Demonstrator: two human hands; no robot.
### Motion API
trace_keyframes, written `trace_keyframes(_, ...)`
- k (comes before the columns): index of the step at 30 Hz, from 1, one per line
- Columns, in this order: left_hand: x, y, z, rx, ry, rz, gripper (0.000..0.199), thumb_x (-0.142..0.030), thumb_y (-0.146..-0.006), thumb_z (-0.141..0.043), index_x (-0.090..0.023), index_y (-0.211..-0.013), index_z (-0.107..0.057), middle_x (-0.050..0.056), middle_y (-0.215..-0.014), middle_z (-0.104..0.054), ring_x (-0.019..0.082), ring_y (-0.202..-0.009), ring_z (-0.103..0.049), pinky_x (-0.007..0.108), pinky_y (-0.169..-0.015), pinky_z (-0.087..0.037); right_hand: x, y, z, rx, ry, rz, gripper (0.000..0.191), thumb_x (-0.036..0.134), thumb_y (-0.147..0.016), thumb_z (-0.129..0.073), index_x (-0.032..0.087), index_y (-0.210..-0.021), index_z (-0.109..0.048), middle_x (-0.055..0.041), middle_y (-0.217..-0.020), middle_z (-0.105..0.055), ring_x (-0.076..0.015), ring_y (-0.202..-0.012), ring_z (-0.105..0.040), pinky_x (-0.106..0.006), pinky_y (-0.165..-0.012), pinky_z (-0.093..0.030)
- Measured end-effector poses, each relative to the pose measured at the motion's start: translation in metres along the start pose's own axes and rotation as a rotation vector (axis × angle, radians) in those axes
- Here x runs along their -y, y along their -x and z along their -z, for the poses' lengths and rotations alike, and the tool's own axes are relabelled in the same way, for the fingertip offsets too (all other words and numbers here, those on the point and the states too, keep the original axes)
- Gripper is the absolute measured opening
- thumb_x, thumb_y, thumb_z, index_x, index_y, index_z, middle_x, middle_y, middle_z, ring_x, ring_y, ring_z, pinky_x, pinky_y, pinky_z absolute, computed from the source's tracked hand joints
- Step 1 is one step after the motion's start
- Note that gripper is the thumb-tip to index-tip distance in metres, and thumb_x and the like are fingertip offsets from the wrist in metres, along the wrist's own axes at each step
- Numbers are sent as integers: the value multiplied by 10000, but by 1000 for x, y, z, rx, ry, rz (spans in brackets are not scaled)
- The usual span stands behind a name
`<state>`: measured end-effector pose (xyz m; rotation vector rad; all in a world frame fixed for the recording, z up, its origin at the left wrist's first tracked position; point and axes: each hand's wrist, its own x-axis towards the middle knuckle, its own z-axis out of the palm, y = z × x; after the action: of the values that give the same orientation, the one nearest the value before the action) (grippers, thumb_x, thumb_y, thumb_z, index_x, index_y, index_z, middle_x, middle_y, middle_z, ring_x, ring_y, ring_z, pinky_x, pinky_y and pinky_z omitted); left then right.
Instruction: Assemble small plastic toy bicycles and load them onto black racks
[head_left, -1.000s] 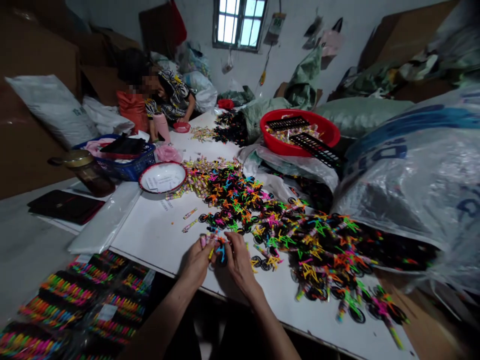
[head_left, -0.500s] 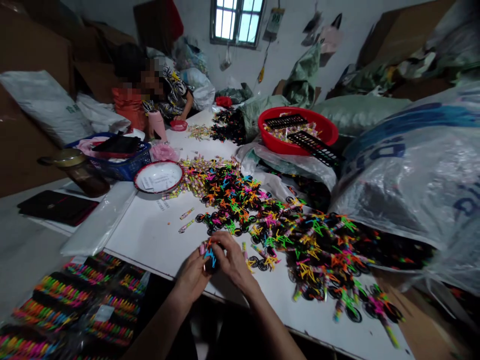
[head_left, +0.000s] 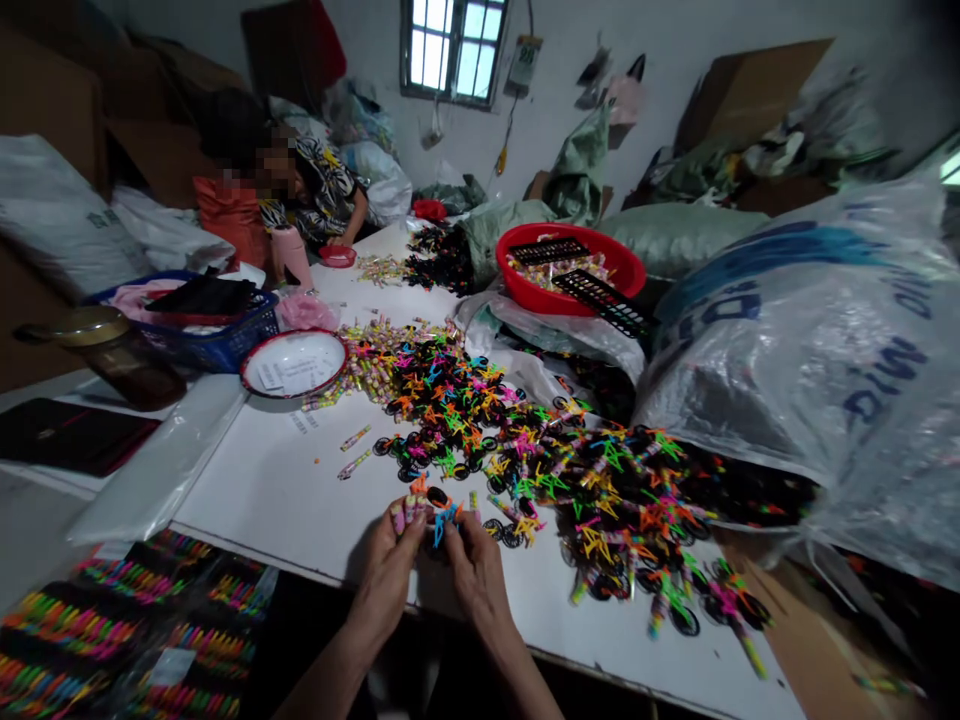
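Note:
My left hand (head_left: 384,570) is closed around several small printed tubes (head_left: 407,509) in pink and yellow wrapping, which stick up past the thumb. An orange piece with a black wheel shows just above them. Between the fingertips of my right hand (head_left: 478,572) is a blue toy bicycle (head_left: 442,524) with dark wheels, close beside the left thumb. Both hands are over the table's near edge. Ahead of them spreads a heap of colourful toy bicycles (head_left: 450,395), many with such tubes. Two loose tubes (head_left: 355,437) lie left of the heap.
A white enamel bowl (head_left: 330,380) with paper slips and a blue basket (head_left: 259,330) stand at left. Behind the heap is a red basin (head_left: 510,235). Large plastic sacks (head_left: 765,380) bulge at right. Packed colourful bundles (head_left: 82,630) lie low left. Another person sits across the table.
My hands have drawn slightly apart, and the tubes in the left hand show more clearly. The blue toy bicycle is now at the right fingertips. The view has shifted rightward.

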<state>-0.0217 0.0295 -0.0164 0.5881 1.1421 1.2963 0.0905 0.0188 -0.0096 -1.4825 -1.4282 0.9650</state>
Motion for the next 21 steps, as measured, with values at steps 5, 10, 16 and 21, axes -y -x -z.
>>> trace_keyframes(5,-2,-1,21,28,-188,-93,409,-462,-714,-697,-193,-1004,-593,-45,-611,-567,83,-509,-453,179,-486,-352,-1,0,10,178,-51,-28,346,450,-868,-470,165,-700,-572,15,-607,-479,-115,-569,-430,-213,-523,-321)
trace_keyframes(10,-2,2,32,46,-194,69,453,-479,-680,-717,-172,-996,-611,-55,-569,-508,77,-487,-409,178,-449,-286,3,0,17,279,-42,-24,288,403,-827,-535,156,-700,-612,4,-613,-528,-122,-583,-464,-217,-538,-339)
trace_keyframes(16,-8,6,34,174,-266,-29,353,-452,-785,-633,-164,-989,-660,-18,-646,-546,90,-560,-427,196,-532,-330,12,-12,26,100,-137,-66,314,468,-804,-557,176,-690,-583,18,-574,-502,-114,-528,-428,-220,-487,-332)
trace_keyframes(21,-8,12,31,187,-184,-4,304,-422,-665,-752,-162,-798,-666,-12,-678,-569,110,-612,-490,212,-577,-377,13,-10,17,223,-282,-179,374,526,-763,-591,173,-644,-559,32,-532,-491,-92,-468,-399,-207,-436,-307)
